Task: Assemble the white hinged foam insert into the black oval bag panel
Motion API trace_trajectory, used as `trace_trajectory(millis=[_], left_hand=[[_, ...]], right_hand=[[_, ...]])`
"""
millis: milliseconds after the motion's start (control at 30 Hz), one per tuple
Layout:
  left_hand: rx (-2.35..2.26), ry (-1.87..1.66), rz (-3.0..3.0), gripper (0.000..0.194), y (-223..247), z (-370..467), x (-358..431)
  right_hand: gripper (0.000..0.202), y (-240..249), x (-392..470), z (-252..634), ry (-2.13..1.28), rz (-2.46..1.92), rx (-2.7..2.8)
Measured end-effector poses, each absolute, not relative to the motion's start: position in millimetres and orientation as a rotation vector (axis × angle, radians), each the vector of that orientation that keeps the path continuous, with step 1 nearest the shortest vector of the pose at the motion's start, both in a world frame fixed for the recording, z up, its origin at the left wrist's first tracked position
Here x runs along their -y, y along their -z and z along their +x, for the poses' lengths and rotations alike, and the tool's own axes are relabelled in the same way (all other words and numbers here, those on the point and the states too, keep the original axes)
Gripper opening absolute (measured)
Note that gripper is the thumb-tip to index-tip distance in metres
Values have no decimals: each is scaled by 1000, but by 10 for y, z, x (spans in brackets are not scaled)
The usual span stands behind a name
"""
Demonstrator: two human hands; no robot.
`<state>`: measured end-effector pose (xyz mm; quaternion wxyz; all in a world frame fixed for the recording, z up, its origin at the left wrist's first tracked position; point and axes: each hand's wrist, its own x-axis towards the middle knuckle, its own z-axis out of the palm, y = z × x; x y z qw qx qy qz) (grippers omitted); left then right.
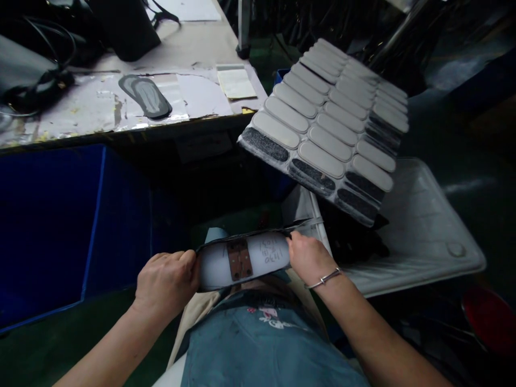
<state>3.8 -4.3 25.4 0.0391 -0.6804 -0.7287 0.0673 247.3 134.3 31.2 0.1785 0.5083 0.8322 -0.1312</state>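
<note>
In front of my lap I hold a white, round-ended oblong form [260, 255] with a dark rim around it. A brown metal hinge [240, 260] is set near its middle, with handwriting to the hinge's right. My left hand [168, 279] is closed around the left end, and my right hand [310, 259] pinches the right end by its dark edge. What lies beneath the white face is hidden. Beyond my right hand, a tilted board [373, 215] carries rows of grey oblong pads [320, 167], with several dark oblong spots among them.
A worktable [201, 48] at the upper left bears grey sole-shaped pieces [147, 97] and a pad of paper [236, 83]. A blue bin [124, 215] stands at left. At right, a pale plastic crate [435, 226] with dark contents sits under the board.
</note>
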Motion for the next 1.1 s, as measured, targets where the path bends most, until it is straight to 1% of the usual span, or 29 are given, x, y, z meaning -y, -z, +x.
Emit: trace_trajectory(millis=[200, 300, 367, 433, 567, 633, 733, 900, 1100], left_hand=[[2253, -215, -2042, 31, -244, 77, 53], [2343, -258, -2026, 32, -253, 84, 70], [2516, -282, -1998, 34, -271, 102, 112], [2758, -230, -1951, 36, -295, 140, 176], [3166, 32, -1766, 52, -327, 268, 298], [3284, 153, -1690, 57, -328, 329, 334], [3378, 349, -1632, 60, -309, 379, 364], [3474, 649, -1589, 62, -265, 368, 410], [3461, 830, -1689, 68, -267, 332, 433]], right_hand=[[30, -214, -1343, 2529, 437, 1421, -2375], [32, -163, -1310, 2588, 483, 1454, -2384], [35, -143, -1293, 2654, 545, 1458, -2390], [39, -132, -1292, 2739, 650, 1481, -2436], [48, -101, -1327, 2878, 845, 1546, -2519], [46, -79, -1330, 2898, 874, 1505, -2569], [41, -43, -1299, 2888, 802, 1432, -2689], [38, 14, -1253, 2898, 534, 1288, -2892], [38, 24, -1269, 2918, 381, 1167, -2967]])
